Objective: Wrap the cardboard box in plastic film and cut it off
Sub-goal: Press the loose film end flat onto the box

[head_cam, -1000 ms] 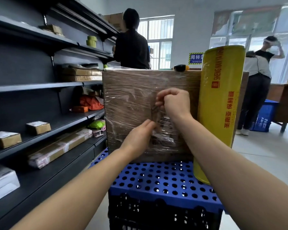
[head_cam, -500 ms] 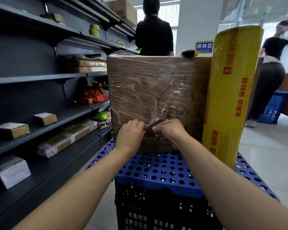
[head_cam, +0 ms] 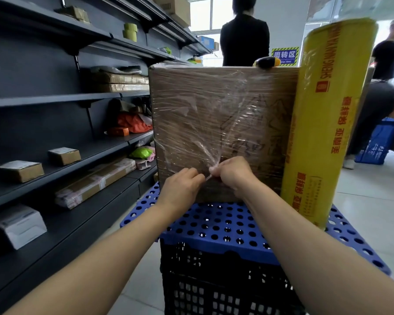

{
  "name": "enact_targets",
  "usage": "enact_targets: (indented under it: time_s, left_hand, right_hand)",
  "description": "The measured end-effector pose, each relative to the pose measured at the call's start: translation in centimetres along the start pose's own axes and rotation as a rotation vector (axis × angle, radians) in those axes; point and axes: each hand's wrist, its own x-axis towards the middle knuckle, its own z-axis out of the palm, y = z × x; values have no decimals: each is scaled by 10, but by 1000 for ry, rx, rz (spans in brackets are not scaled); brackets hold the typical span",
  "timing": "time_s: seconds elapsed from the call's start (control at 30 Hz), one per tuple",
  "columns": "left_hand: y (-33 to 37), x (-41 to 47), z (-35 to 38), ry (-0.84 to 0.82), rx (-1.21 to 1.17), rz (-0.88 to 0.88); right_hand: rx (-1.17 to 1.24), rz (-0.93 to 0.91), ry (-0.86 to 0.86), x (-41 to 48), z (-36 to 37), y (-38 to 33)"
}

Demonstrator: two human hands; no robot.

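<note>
Gripping a twisted strand of plastic film point(head_cam: 208, 177) between them, left hand point(head_cam: 180, 189) and right hand point(head_cam: 231, 175) close fingers at the cardboard box point(head_cam: 214, 123) lower face, the roll point(head_cam: 328, 123) standing upright at 3 o'clock, nearer the right hand.

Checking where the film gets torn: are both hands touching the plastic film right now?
Touching. The head view shows left hand and right hand pinching the plastic film.

Brown cardboard box point(head_cam: 203, 114) on blue perforated plastic board point(head_cam: 225, 226), itself atop black lattice crate point(head_cam: 214, 280). Yellow film roll point(head_cam: 328, 123) upright, touching box's right side. Dark metal shelving point(head_cam: 55, 105) left. Both hands before box.
</note>
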Motion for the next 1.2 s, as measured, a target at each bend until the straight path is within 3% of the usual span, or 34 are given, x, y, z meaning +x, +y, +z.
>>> enact_targets:
  time_s: [0.33, 0.43, 0.57, 0.67, 0.73, 0.8, 0.93, 1.1, 1.2]
  left_hand:
    - [7, 3, -3, -80, -70, -97]
    - [15, 6, -6, -22, -225, -206]
    - [29, 26, -10, 52, -516, -506]
    - [33, 37, -12, 61, -523, -580]
    - [33, 35, -11, 59, -481, -509]
    - [38, 31, -8, 98, -418, -322]
    - [53, 23, 9, 159, -328, -96]
    - [83, 7, 33, 95, -250, 104]
    - [102, 3, 40, 10, -319, 90]
  right_hand:
    - [60, -37, 8, -6, -1, 12]
    - [-16, -66, 24, -7, 0, 15]
    - [-105, -105, 0, -8, -1, 19]
    - [-119, -121, -46, -10, -7, 17]
    - [-127, -134, -73, -12, -13, 17]
    - [-40, -115, -65, -15, -19, 18]
    - [488, 63, -122, -18, -33, 15]
    - [243, -36, -130, -15, -38, 11]
    - [126, -90, -85, -11, -39, 9]
